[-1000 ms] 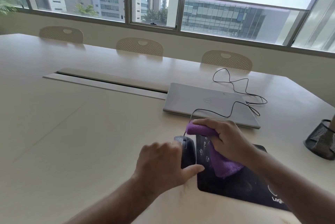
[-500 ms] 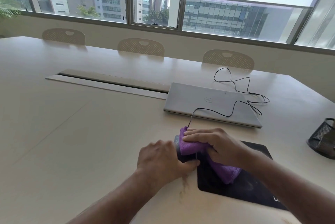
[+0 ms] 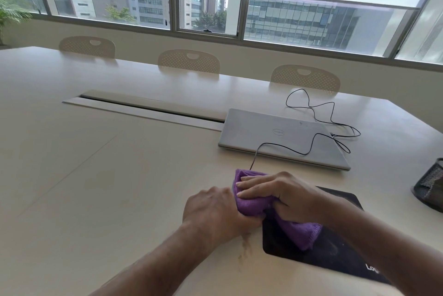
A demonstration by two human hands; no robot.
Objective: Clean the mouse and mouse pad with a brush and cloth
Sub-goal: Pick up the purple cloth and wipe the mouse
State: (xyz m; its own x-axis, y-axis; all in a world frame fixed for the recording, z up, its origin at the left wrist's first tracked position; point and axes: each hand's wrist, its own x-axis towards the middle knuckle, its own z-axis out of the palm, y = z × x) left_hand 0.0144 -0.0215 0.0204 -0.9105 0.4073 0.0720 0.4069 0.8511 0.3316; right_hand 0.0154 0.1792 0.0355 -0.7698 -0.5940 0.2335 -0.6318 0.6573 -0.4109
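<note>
A purple cloth [image 3: 249, 204] lies draped over the black mouse, which is hidden under it and my hands. My right hand [image 3: 280, 197] presses the cloth down onto the mouse from the right. My left hand [image 3: 215, 214] grips the mouse from the left, fingers curled around it. The cloth's loose end [image 3: 302, 233] trails onto the black mouse pad [image 3: 335, 255] at the lower right. The mouse's black cable [image 3: 311, 147] runs up over the closed laptop. No brush is in view.
A closed silver laptop [image 3: 275, 137] lies just beyond the hands. A black mesh holder [image 3: 429, 187] stands at the right edge. A cable slot [image 3: 143, 108] crosses the table's middle. Three chair backs line the far edge. A faint stain [image 3: 244, 245] marks the table beside the pad.
My right hand has slid left with the cloth from the pad onto the mouse, covering it. My left hand has kept its hold on the mouse.
</note>
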